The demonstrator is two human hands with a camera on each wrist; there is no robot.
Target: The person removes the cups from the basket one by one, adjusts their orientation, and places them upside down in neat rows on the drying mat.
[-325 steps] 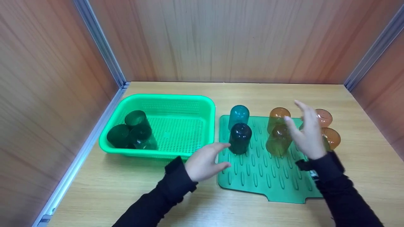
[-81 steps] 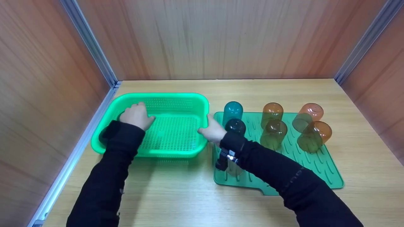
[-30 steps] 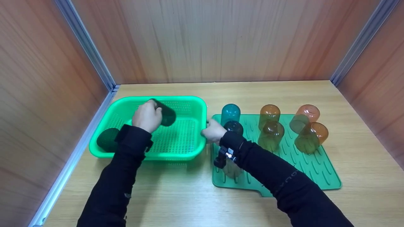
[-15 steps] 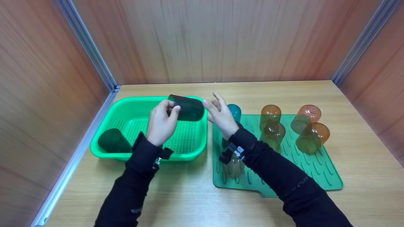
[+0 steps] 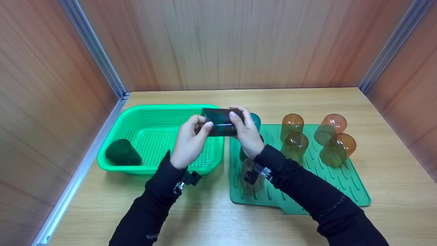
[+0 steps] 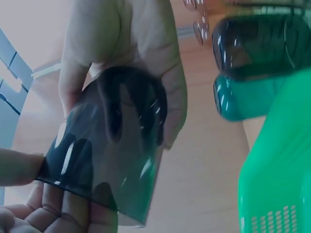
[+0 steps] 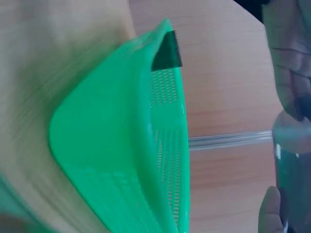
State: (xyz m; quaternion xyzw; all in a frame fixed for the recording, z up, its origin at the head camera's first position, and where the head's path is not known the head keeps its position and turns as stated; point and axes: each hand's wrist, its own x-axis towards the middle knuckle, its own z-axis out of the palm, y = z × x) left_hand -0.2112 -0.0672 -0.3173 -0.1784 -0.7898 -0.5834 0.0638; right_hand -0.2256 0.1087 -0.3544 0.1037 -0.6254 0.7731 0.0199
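A dark tinted, see-through cup [image 5: 220, 119] lies sideways in the air between both hands, above the right side of the green basket [image 5: 102, 150]. The left hand [image 5: 189, 141] pinches its open rim, thumb on the near side. Around the closed base end, the right hand [image 5: 251, 138] holds on with thumb and fingers. In the left wrist view the same cup [image 6: 114, 150] shows both grips; in the right wrist view only part of the cup [image 7: 296, 179] is visible. Inside the basket at the left, another dark cup [image 5: 122, 153] lies tilted.
Right of the basket, a green ridged mat [image 5: 273, 188] bears upside-down cups: a teal cup [image 5: 256, 120], a greyish cup [image 5: 252, 181], amber cups [image 5: 294, 145] and leaning orange cups [image 5: 343, 145]. The right hand partly hides a dark cup. Wooden walls [image 5: 239, 44] enclose the table.
The left hand has lifted the dark cup from the basket and carried it right. The right hand has let go of the basket's rim and taken hold of the cup's base.
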